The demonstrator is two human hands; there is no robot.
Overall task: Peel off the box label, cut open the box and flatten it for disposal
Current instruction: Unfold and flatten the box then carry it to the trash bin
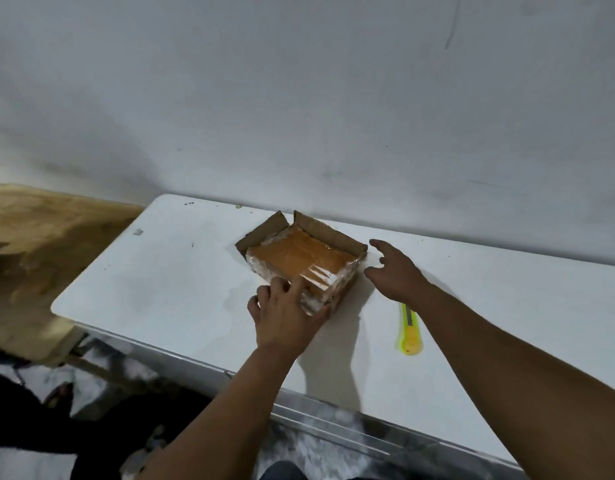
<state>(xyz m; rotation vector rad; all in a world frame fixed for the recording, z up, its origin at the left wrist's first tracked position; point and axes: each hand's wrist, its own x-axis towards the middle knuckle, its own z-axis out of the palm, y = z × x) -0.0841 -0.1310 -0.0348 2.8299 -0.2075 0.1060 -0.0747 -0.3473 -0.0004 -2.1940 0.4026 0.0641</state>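
The left hand (285, 317) rests on the near corner of the cardboard box (301, 259), its thumb along the near right side wall and its fingers curled over the taped top edge, gripping that corner. The right hand (394, 271) hovers just beside the box's right corner with fingers spread and relaxed, holding nothing; whether a fingertip touches the cardboard cannot be told. The box sits on the white surface (167, 271) near the wall, its bottom panel facing up, glossy with clear tape, and two brown flaps standing up along its far sides with a gap between them at the far corner. A yellow utility knife (410, 332) lies flat on the surface to the right of the box, near the right forearm and apart from both hands. Behind the surface rises a plain pale wall (299, 98), and a brown wooden board (39, 237) lies at the left
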